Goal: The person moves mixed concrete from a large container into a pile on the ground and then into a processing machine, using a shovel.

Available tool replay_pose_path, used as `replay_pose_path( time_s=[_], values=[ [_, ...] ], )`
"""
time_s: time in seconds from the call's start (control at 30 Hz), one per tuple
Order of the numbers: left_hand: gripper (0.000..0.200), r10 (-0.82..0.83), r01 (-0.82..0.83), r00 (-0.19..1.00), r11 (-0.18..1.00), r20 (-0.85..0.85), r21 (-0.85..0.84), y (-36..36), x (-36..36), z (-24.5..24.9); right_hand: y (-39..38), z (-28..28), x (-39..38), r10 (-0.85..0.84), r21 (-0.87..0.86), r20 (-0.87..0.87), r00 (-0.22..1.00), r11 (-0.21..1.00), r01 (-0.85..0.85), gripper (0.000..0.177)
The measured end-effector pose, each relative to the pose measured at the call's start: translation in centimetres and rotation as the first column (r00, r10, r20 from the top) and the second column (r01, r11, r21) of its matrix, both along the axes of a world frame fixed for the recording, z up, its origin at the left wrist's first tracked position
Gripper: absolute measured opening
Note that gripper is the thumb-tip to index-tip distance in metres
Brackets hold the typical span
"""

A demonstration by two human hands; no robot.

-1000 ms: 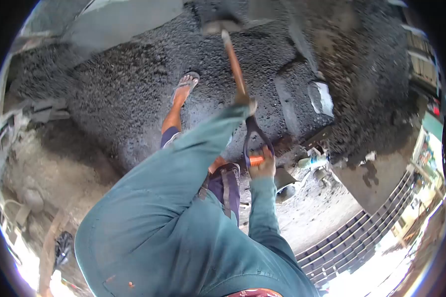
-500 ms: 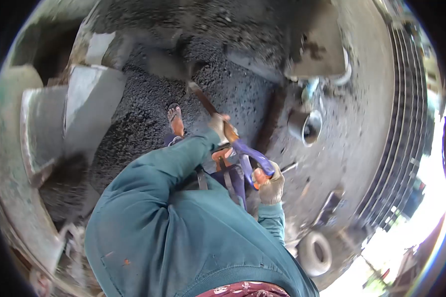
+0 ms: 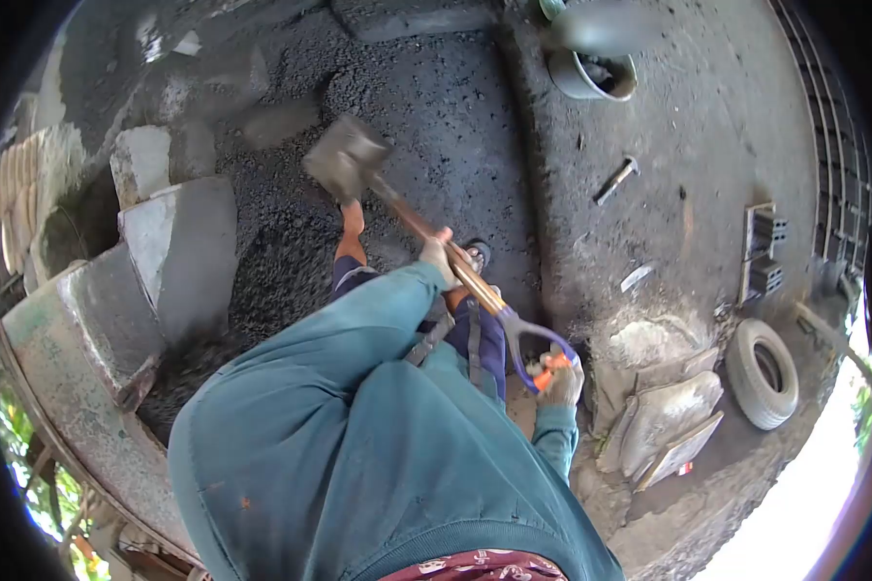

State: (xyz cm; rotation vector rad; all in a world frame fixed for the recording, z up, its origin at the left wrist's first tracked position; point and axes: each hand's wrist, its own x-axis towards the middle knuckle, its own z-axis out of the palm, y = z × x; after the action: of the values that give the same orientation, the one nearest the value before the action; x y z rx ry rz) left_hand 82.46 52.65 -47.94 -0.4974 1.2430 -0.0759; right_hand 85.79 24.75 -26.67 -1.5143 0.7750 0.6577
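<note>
A shovel [image 3: 412,218] with a wooden shaft slants across my front. My left hand [image 3: 438,258], in a pale glove, is wrapped around the middle of its shaft. At the near end, my right hand [image 3: 561,383], gloved too, grips the orange bar of the purple D-shaped handle [image 3: 519,334]. The grey shovel blade [image 3: 349,157], smeared by motion, overlaps my left foot in this view, above dark wet gravelly mix [image 3: 281,213]. My other foot [image 3: 477,254], in a sandal, shows beside the shaft.
Grey slabs [image 3: 192,257] lean at the left by a low wall [image 3: 92,382]. To the right, beyond a raised edge, are a bucket [image 3: 591,77], a hammer [image 3: 617,181], a tyre [image 3: 762,374] and stacked flat pieces [image 3: 670,416].
My view has turned, bringing the tyre and stacked pieces further into sight. The shovel blade has come from the dark mix toward my left foot. Both hands keep hold of the shovel.
</note>
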Motion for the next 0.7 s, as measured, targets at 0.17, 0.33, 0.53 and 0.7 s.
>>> replay_pose_path(
  time_s=[0.17, 0.33, 0.53, 0.7],
  values=[
    [0.04, -0.308, 0.31, 0.951, 0.934, -0.04, 0.178, -11.3, 0.9, -3.9, -3.9, -0.9, -4.7, -0.132, -0.221, 0.016, 0.991, 0.966, 0.132, 0.013],
    [0.04, -0.372, 0.4, 0.911, 0.902, -0.179, 0.161, -5.9, -0.6, -13.0, 3.9, -8.8, -6.6, -0.322, -0.147, -0.072, 0.944, 0.94, 0.309, 0.025],
    [0.048, -0.421, 0.396, 0.907, 0.83, -0.024, 0.392, 8.1, -3.6, -7.5, 21.4, -17.8, -5.0, -0.143, 0.283, -0.126, 0.982, 0.943, 0.173, 0.007],
    [0.059, -0.611, 0.664, 0.737, 0.576, -0.288, 0.477, 14.5, -4.4, -2.5, 30.3, -16.8, -6.0, -0.121, 0.364, -0.158, 0.98, 0.915, 0.172, 0.007]
  ],
)
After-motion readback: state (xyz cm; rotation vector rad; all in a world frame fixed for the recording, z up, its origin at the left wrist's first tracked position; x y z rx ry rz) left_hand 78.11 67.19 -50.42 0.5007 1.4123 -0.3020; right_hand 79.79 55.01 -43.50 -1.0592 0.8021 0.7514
